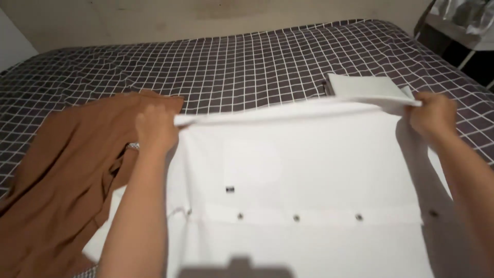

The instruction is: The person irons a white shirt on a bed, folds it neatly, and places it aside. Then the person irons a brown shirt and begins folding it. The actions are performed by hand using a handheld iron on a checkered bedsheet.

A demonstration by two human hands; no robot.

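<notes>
The left hand point(154, 126) is pinching the far left edge of a white shirt point(303, 175), fingers closed tight on the cloth; the right hand point(432, 116) is gripping the far right edge the same way, also closed on it. The shirt is lying flat on the near part of a bed point(247, 62) with a dark checked sheet; its row of buttons point(296, 218) is running left to right. A brown garment point(67, 170) is lying on the left, touching the shirt; a folded white cloth point(363, 86) is sitting just past the far right edge.
</notes>
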